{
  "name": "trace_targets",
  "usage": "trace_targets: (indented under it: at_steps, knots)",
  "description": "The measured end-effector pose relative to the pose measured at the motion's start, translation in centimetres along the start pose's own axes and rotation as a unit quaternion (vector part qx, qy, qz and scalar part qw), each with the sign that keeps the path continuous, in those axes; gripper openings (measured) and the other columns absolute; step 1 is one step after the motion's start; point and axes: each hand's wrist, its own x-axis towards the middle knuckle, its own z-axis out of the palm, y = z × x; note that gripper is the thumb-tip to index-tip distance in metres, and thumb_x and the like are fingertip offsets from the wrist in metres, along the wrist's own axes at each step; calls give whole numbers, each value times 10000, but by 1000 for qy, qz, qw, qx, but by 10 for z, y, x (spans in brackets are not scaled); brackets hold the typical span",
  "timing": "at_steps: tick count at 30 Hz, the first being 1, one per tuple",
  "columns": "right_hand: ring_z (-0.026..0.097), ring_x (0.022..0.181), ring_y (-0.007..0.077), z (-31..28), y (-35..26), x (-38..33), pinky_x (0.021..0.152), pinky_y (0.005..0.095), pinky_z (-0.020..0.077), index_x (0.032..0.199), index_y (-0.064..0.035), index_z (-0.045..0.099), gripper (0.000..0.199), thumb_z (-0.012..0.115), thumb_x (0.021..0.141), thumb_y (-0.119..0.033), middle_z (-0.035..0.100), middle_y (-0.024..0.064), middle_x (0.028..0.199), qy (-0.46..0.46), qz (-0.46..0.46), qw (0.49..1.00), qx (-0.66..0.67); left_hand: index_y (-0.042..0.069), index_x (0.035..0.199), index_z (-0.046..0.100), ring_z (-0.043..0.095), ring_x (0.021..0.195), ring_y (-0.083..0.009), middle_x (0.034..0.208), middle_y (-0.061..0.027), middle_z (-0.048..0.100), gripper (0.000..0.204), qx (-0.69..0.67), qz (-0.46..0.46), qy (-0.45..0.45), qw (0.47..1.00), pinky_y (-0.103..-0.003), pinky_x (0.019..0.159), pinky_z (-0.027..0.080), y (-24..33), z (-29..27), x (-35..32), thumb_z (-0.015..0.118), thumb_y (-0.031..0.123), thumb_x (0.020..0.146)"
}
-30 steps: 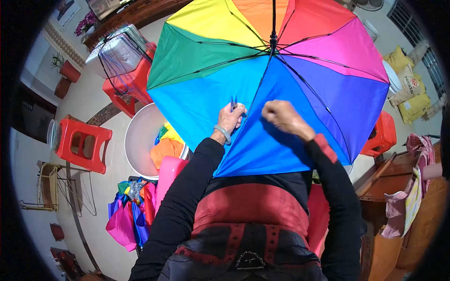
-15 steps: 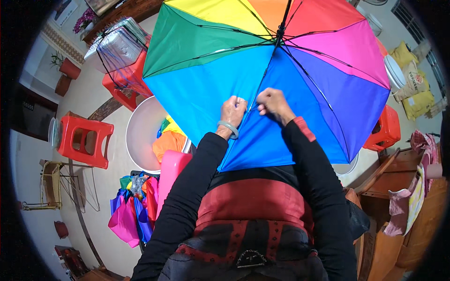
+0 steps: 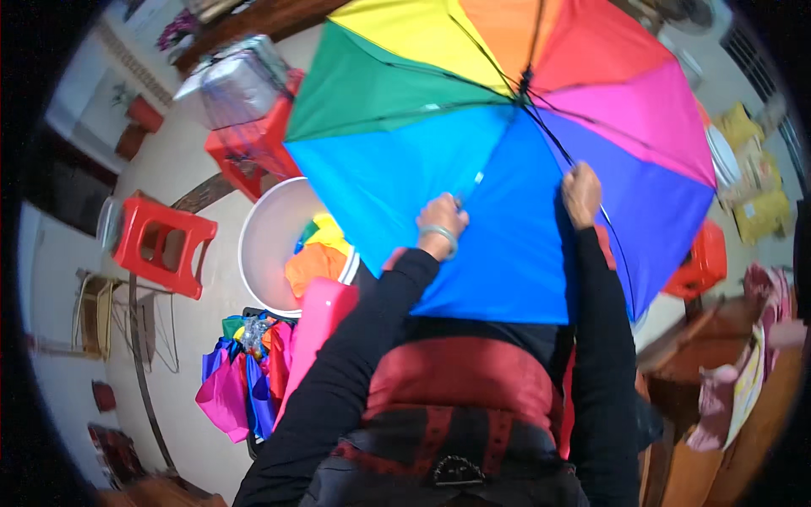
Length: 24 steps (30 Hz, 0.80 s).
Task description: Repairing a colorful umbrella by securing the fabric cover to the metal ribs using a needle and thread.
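Holding folded orange fabric (image 3: 314, 264): white tub (image 3: 262, 253), beside left hand (image 3: 441, 218).

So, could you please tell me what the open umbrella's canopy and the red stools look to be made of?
Umbrella canopy: thin woven fabric, probably polyester or nylon; light glows through it and dark ribs show. Red stools: apparently moulded plastic, glossy, in one piece with cut-out sides.
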Motion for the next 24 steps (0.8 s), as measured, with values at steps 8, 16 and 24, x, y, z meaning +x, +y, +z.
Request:
trace_targets:
  at_steps: [8, 16, 24]
  knots:
    - [505, 567, 267, -61, 25, 29, 532, 378, 413, 666, 5, 449, 114, 522, 729, -56, 499, 135, 616, 127, 51, 989, 53, 90, 862, 547, 574, 789, -346, 866, -148, 571, 204, 3, -21, 2, 1000, -439, 664, 461, 4, 11, -12, 637, 190, 709]
    - [526, 540, 103, -95, -30, 52, 431, 241, 443, 744, -27, 506, 94, 525, 814, -86, 509, 29, 638, 80, 149, 886, 431, 104, 826, 541, 550, 734, -340, 819, -128, 506, 157, -57, 215, -53, 974, -435, 612, 439, -4, 4, -12, 631, 78, 700]
    - [541, 566, 117, -84, -61, 26, 454, 246, 446, 798, -26, 569, 93, 513, 813, -99, 540, 38, 650, -228, 76, 895, 375, 34, 763, 565, 536, 597, -150, 698, -56, 565, 84, -418, 10, -108, 902, -282, 550, 426, -3, -3, -4, 589, 114, 762]
